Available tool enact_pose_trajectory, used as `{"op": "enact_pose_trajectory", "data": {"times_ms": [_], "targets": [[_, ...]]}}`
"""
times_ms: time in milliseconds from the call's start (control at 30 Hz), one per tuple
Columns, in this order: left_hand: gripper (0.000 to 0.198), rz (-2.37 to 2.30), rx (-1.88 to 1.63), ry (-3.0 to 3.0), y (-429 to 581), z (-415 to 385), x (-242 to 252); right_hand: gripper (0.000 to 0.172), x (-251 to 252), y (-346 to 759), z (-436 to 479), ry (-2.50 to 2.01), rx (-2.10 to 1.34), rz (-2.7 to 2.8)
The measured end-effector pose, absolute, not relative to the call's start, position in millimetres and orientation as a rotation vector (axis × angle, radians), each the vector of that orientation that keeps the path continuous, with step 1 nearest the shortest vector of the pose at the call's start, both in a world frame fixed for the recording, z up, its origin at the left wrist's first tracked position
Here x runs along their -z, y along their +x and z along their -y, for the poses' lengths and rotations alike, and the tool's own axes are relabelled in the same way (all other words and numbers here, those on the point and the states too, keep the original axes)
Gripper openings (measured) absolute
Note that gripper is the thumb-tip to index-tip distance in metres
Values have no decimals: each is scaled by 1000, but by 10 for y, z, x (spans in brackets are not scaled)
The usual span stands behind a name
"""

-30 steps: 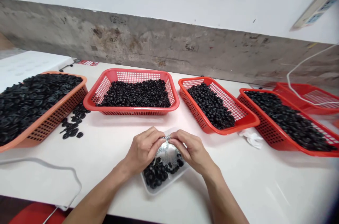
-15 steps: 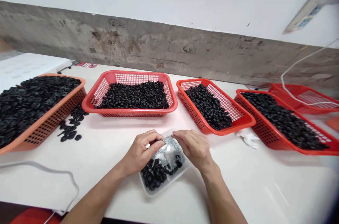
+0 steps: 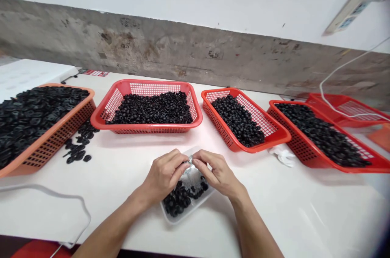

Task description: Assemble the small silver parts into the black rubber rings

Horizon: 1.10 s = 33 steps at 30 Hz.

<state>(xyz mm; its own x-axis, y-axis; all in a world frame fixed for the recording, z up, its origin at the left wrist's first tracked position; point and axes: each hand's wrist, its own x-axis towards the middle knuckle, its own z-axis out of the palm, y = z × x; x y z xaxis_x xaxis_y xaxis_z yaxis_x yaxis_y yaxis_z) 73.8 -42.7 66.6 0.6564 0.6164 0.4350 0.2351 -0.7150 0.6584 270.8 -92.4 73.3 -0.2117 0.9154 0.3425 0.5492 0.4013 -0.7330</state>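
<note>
My left hand [image 3: 164,173] and my right hand [image 3: 217,173] meet above a shallow clear plastic tray [image 3: 185,211], their fingertips pinching a small silvery metal piece [image 3: 190,162]. The tray holds a heap of black rubber grommets [image 3: 179,197] at its near side. Behind them lies a pile of shiny silvery metal parts [image 3: 191,178], partly hidden by my hands. The exact shape of the pinched piece is too small to tell.
Red mesh baskets [image 3: 152,87] of black rubber parts stand along the white table [image 3: 122,168], with an orange basket [image 3: 63,132] at far left. Loose black pieces [image 3: 77,148] lie beside it. A crumpled white cloth [image 3: 282,155] and white cables [image 3: 335,95] are nearby.
My hands have closed together over the tray, and their fingertips now pinch a silvery piece. Half a second ago they were slightly apart. The camera view has shifted slightly.
</note>
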Motion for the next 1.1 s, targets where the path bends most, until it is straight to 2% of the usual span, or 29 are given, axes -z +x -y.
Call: {"op": "enact_pose_trajectory", "data": {"times_ms": [100, 267, 400, 633, 1100], "targets": [[17, -650, -873, 2188, 734, 417, -713, 15, -720, 2730, 927, -1138, -552, 1882], [19, -618, -795, 2007, 729, 405, -805, 22, -690, 2752, 932, -972, -339, 1879], [22, -591, -696, 1874, 719, 395, -828, 26, -696, 2738, 940, -904, -300, 1887], [16, -664, -833, 2003, 721, 422, -805, 11, -721, 2701, 946, -1145, -479, 1870], [21, -754, -826, 1924, 728, 392, -771, 5, -702, 2719, 920, -1069, -234, 2006]]}}
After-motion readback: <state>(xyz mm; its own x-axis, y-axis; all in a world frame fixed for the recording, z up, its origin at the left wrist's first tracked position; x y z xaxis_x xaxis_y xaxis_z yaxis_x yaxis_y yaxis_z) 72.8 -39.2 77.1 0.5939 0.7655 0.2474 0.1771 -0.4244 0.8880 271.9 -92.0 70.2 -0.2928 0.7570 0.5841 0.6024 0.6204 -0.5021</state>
